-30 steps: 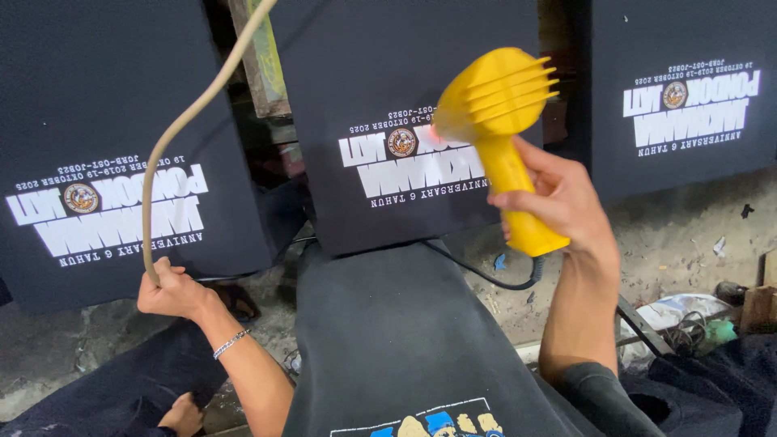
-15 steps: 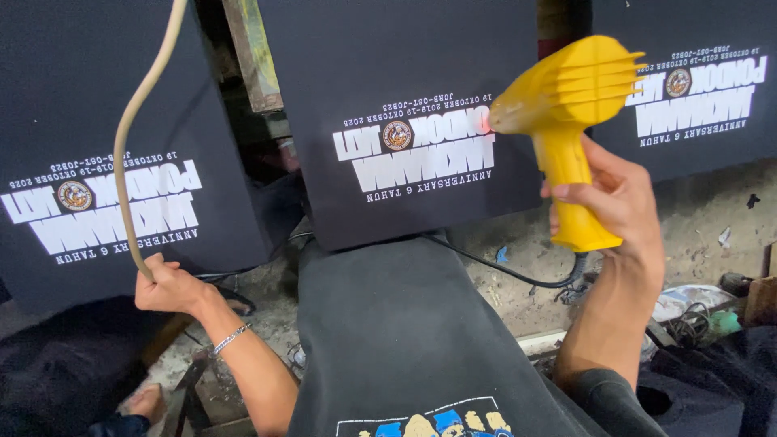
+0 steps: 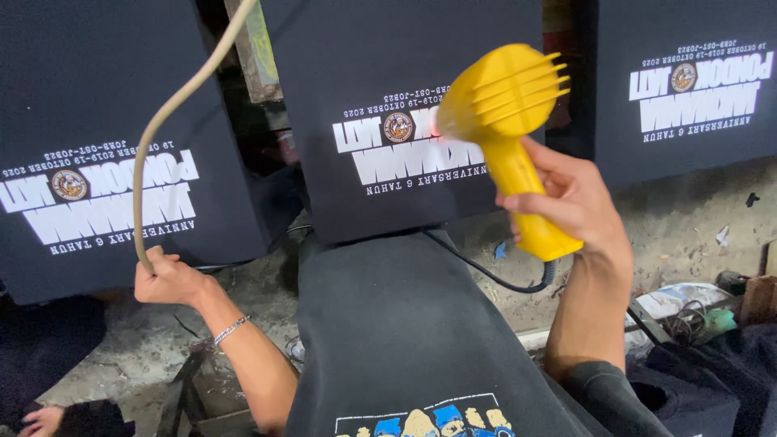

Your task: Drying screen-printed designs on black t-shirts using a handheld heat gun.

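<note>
A person's right hand [image 3: 579, 202] was clamped round the handle of a yellow heat gun [image 3: 506, 129], holding it raised in front of the middle shirt [image 3: 388, 97], one of three black printed shirts stretched on upright boards. The gun's handle ran up and slightly left from the fist, and its ribbed head pointed left and away, toward the white print on that shirt; the nozzle end itself was blurred. A black cord [image 3: 486, 271] dropped from the base of the handle and trailed down and left below the middle shirt.

The left hand [image 3: 166, 279], a thin bracelet at its wrist, was closed on a tan hose [image 3: 162, 137] down and to the left of the middle shirt, beside the left shirt [image 3: 97, 121]. The hose rose from the fist in a long curve and left the frame at the top. The right hand was the nearer one to the middle shirt's print; the left stayed well apart from it.

A fourth shirt [image 3: 405, 324], its print bright blue and yellow, lay flat directly below the middle shirt, between the two forearms. The right shirt [image 3: 688, 81] stood past the gun, above a dusty floor [image 3: 696, 218].
</note>
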